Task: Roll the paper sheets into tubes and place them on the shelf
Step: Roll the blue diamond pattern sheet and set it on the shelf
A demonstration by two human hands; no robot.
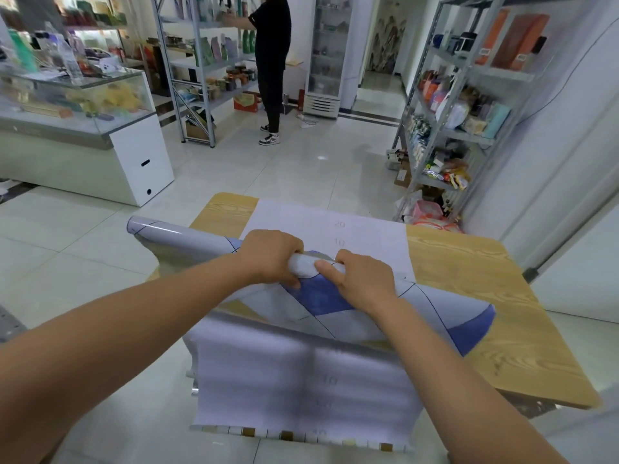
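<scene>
Two hands mid-roll: left hand & right hand, fingers curled round half-rolled sheet over table ctr, tail hanging off near edge. Next: wind tail in tight, then to shelf far right.

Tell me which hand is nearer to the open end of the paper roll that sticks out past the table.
Left. The left hand grips the paper roll closer to that open end; the right hand grips it just beyond, farther from the end.
</scene>
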